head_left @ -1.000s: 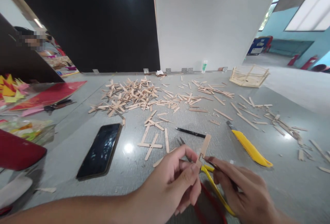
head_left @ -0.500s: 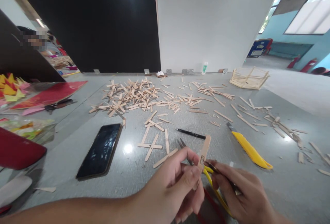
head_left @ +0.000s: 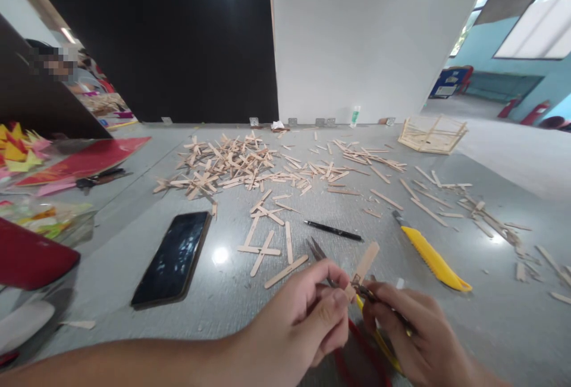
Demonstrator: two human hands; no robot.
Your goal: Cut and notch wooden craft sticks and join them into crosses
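My left hand [head_left: 307,315] pinches a flat wooden craft stick [head_left: 366,261] between thumb and fingers, its free end pointing up and right. A small dark-edged rectangle shows near the stick's middle. In my right hand [head_left: 413,327] is a slim dark metal tool [head_left: 366,293] with a brass-coloured end; its tip meets the stick at that rectangle, and its exact kind is unclear. Beneath both hands lie scissors [head_left: 316,249] with yellow and red handles, partly hidden. A black pen [head_left: 333,230] rests just beyond, among several loose and crossed craft sticks [head_left: 285,271].
A yellow utility knife [head_left: 430,256] lies at right. Left of my hands is a phone [head_left: 173,259]. Farther back spread a heap of sticks [head_left: 232,161] and a stick frame [head_left: 432,135], before upright panels [head_left: 348,42]. A person [head_left: 53,66] is far left.
The craft stick has tilted to the right, and its upper end sits slightly lower. The dark tool has shifted a little, its tip now at the marked rectangle. Both hands keep their grip.
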